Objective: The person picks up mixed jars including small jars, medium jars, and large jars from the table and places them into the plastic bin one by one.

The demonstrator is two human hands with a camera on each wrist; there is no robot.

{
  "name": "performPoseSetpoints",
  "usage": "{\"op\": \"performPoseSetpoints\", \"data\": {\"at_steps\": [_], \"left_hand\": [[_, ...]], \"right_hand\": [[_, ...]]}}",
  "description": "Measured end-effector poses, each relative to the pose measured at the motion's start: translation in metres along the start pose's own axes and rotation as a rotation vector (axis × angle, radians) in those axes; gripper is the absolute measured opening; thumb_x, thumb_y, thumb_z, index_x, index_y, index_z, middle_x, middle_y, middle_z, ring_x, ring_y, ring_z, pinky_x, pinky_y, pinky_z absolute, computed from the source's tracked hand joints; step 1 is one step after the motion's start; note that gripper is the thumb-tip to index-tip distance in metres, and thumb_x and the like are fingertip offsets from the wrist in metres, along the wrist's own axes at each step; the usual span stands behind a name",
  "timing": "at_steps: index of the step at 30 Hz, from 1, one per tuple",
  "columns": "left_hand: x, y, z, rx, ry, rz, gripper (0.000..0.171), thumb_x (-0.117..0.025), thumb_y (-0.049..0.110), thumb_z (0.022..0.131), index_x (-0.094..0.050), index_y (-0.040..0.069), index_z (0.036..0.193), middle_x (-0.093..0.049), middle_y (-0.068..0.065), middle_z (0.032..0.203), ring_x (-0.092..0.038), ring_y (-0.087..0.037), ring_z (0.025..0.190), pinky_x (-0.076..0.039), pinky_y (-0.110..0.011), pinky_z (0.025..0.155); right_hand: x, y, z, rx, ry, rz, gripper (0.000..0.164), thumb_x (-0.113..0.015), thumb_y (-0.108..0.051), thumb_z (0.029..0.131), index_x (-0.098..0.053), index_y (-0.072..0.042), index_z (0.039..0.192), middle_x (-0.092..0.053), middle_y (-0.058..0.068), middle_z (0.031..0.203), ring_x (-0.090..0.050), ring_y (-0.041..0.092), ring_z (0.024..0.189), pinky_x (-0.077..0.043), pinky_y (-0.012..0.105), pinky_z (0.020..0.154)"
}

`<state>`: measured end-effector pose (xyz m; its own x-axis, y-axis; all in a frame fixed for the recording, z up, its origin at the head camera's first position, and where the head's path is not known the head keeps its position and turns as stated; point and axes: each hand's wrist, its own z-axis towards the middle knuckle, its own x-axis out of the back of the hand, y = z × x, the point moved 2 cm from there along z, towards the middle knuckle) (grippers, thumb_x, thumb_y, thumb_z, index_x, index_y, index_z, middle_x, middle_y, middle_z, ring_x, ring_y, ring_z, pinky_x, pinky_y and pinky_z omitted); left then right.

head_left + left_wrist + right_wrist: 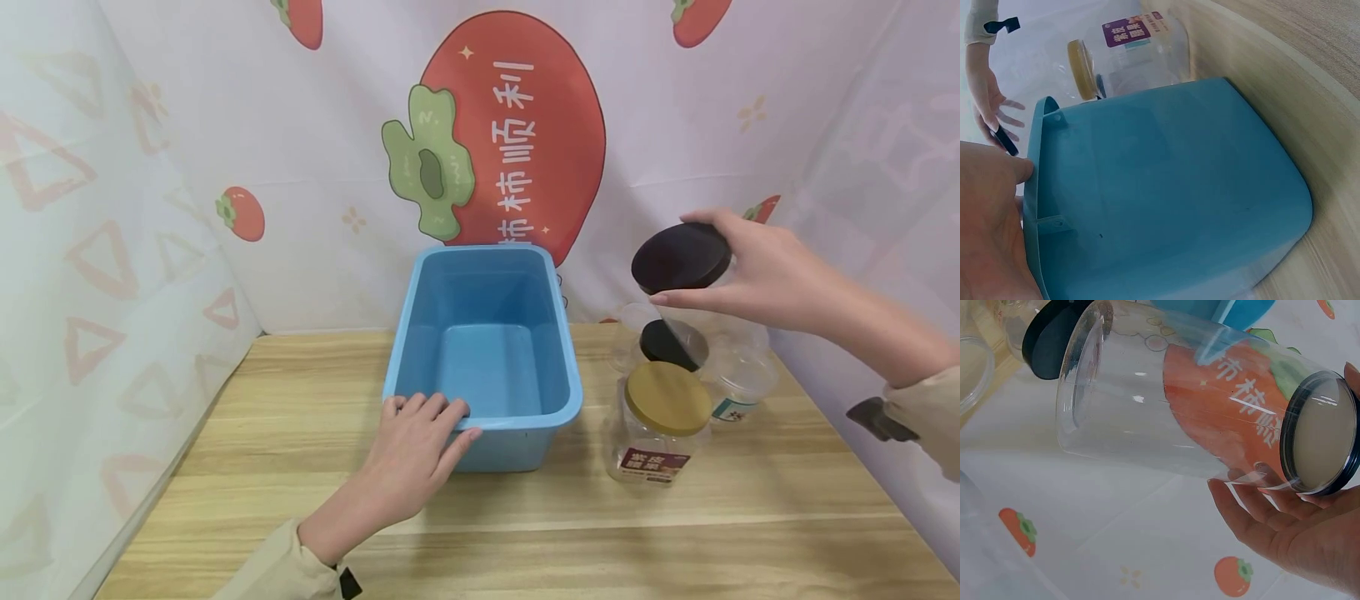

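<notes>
Blk lid (681, 255), clr jar (1185, 403); lt-blue tub (487, 367); wht cloth (322, 125) w/ red fruit (558, 150).

The printed persimmon (558, 133) on the far backdrop (315, 125) reads 柿柿顺利. At right, a maroon label (652, 467) on the gold-lidded jar (663, 442) begins 紫皮.

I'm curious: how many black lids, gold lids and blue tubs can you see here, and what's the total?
Black lids: 2 (the upper lid in the right hand, and the lower lid)
Gold lids: 1 (the gold lid)
Blue tubs: 1 (the blue tub)
Total: 4
</notes>
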<state>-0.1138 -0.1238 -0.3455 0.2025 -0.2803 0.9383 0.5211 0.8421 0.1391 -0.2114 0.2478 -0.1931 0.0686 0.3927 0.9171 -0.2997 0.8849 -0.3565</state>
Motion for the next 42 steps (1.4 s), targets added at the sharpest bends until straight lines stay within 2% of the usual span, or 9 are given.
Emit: {"op": "performPoseSetpoints", "data": {"at_steps": [5, 18, 34, 42], "left_hand": [[-0.001, 0.000, 0.000, 0.005, -0.004, -0.008, 0.024, -0.057, 0.038, 0.109, -0.065, 0.016, 0.114, -0.059, 0.002, 0.092, -0.045, -0.018, 0.079, -0.037, -0.045, 0.084], [-0.001, 0.000, 0.000, 0.004, 0.002, -0.016, 0.024, -0.057, 0.038, 0.109, -0.065, 0.016, 0.114, -0.059, 0.002, 0.093, -0.046, -0.018, 0.080, -0.038, -0.047, 0.085], [-0.002, 0.000, 0.000, 0.003, 0.004, -0.018, 0.024, -0.058, 0.038, 0.109, -0.066, 0.016, 0.115, -0.062, 0.001, 0.097, -0.047, -0.019, 0.081, -0.038, -0.049, 0.086], [-0.002, 0.000, 0.000, 0.003, -0.004, -0.019, 0.025, -0.057, 0.038, 0.109, -0.066, 0.016, 0.117, -0.060, 0.001, 0.096, -0.046, -0.019, 0.082, -0.037, -0.049, 0.086]], "right_hand": [[0.000, -0.005, 0.004, 0.005, -0.008, 0.003, 0.105, -0.089, -0.051, 0.082, -0.035, -0.008, 0.160, -0.055, 0.029, 0.144, -0.055, 0.046, 0.122, -0.045, 0.067, 0.091], [-0.003, -0.024, 0.012, 0.070, 0.002, 0.012, 0.102, -0.090, -0.050, 0.081, -0.039, -0.006, 0.157, -0.061, 0.023, 0.135, -0.059, 0.038, 0.119, -0.048, 0.061, 0.093], [-0.010, -0.038, 0.025, 0.110, -0.026, -0.013, 0.099, -0.089, -0.048, 0.083, -0.039, -0.003, 0.155, -0.064, 0.024, 0.129, -0.062, 0.039, 0.111, -0.053, 0.059, 0.088], [-0.012, -0.045, 0.032, 0.103, -0.028, -0.025, 0.096, -0.088, -0.048, 0.084, -0.040, -0.002, 0.153, -0.065, 0.023, 0.127, -0.063, 0.038, 0.110, -0.055, 0.057, 0.087]]}}
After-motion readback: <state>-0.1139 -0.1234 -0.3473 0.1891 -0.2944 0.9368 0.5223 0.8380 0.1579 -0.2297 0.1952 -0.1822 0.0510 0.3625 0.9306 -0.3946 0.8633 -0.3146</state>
